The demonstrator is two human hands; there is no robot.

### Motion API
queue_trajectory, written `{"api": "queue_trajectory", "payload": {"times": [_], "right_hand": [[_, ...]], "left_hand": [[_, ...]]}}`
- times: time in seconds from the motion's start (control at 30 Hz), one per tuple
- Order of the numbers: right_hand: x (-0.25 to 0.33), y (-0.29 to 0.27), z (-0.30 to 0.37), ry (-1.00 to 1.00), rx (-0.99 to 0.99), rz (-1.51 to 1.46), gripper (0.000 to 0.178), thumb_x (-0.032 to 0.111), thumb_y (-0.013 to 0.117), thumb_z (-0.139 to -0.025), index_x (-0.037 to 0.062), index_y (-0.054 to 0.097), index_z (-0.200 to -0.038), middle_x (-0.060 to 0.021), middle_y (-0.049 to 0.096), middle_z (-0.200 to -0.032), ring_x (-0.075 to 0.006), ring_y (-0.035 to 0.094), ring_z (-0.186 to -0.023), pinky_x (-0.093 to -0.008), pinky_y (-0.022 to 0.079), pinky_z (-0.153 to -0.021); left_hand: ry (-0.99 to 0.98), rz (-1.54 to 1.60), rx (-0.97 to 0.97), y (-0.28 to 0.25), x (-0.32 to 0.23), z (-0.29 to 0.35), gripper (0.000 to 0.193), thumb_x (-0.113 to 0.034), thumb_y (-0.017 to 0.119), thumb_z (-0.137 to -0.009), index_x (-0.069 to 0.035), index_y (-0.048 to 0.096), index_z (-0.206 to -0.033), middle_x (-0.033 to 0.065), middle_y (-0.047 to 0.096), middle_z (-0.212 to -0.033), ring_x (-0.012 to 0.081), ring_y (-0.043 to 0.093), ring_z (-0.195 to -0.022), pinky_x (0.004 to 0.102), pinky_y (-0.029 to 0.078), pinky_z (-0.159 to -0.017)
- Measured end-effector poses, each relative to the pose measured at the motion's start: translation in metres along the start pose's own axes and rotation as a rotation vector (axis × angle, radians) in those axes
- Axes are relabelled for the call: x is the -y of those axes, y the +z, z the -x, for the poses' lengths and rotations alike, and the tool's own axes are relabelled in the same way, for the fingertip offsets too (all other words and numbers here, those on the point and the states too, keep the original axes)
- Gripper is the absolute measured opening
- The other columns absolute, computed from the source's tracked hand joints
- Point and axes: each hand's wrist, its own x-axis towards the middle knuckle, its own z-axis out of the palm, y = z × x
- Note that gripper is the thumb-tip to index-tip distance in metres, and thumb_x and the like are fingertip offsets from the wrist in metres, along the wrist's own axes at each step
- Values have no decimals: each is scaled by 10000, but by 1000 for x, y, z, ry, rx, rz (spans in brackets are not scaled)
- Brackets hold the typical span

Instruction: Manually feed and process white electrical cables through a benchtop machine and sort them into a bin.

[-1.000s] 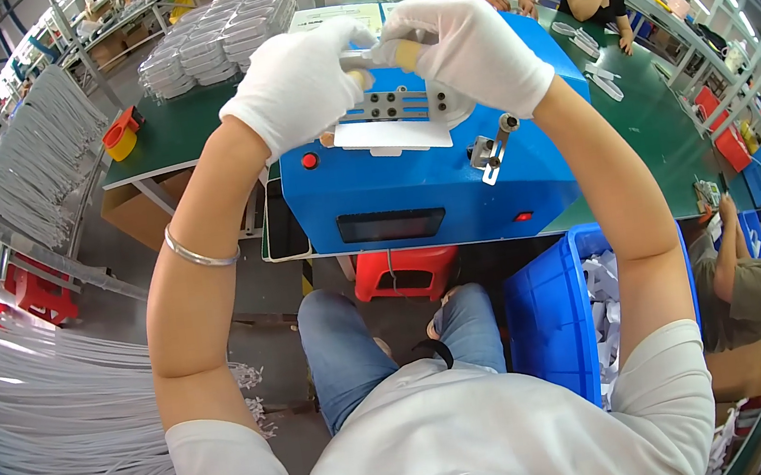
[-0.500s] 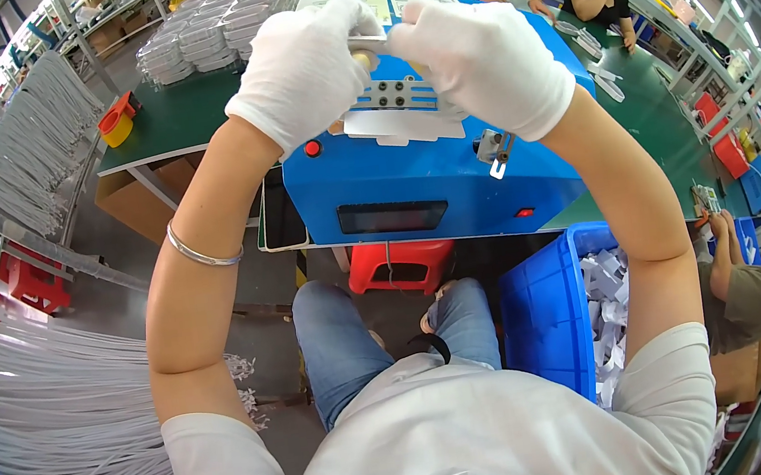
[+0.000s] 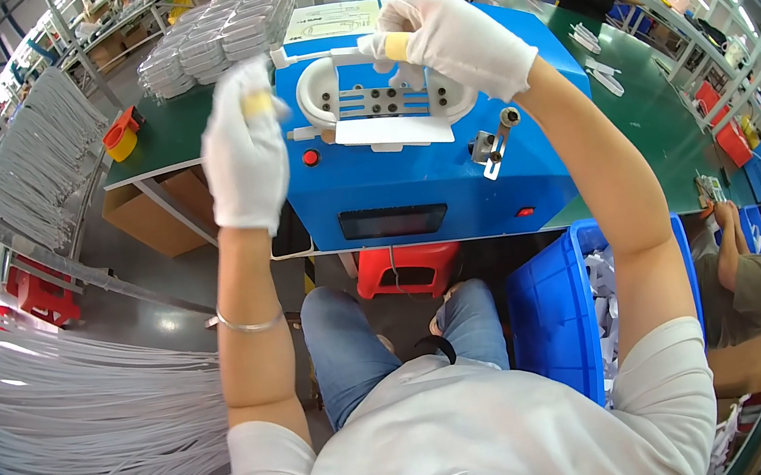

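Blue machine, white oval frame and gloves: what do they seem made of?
Blue machine: probably painted metal; smooth, slightly shiny panels. White oval frame: likely plastic; smooth, evenly coloured, though coated metal is possible. Gloves: soft fabric, matte, from the folds; fibre unclear.

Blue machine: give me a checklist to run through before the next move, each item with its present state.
1. Left hand away from the white curved holder: ok, it is raised to the holder's left.
2. Left hand empty: cannot tell, its fingers are blurred.
3. Right hand clear of the holder: not ok, its fingers are over the far side.
4. White strip along the holder's near side, not covered by the hands: ok.
5. Red button on the blue machine unobstructed: ok.
6. Display showing a reading: cannot tell, it looks dark from here.
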Motion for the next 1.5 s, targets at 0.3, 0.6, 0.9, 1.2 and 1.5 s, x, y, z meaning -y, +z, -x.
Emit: {"api": "queue_trajectory", "payload": {"times": [0.3,0.6,0.9,1.2,1.5], "right_hand": [[-45,-26,0,-190,99,-184,482,486,585,-863,121,619,-1175,-83,644,-1054,-171,636,-914,-319,508,-871],[-13,-16,18,-232,99,301,327,186,579,-887,12,589,-1164,-150,628,-1008,-221,613,-893,-290,493,-818],[-48,-98,92,18,-217,-248,162,180,589,-884,47,651,-952,-10,567,-677,-116,493,-546,-235,384,-497],[-287,-159,301,691,-442,511,177,142,617,-754,46,619,-902,-62,610,-727,-207,581,-657,-320,469,-588],[-392,42,433,1111,-312,469,287,161,597,-787,48,646,-1045,-220,623,-1046,-354,601,-1004,-414,480,-863]], "left_hand": [[36,352,-84,27,-22,39,369,-191,461,-982,-39,461,-1318,-15,562,-868,9,446,-626,149,354,-506],[-438,1172,249,65,-32,75,507,-394,522,-925,26,469,-1204,191,624,-1047,129,556,-555,217,413,-419],[-80,640,489,28,-100,59,1220,-640,763,-575,65,225,-1414,202,473,-1323,80,478,-547,169,354,-468],[-325,436,658,9,-47,95,939,-555,712,-715,55,383,-1348,191,611,-1101,77,529,-580,162,405,-500],[-399,357,653,20,-54,96,770,-478,686,-781,56,462,-1290,181,631,-1049,87,533,-601,187,419,-523]]}}
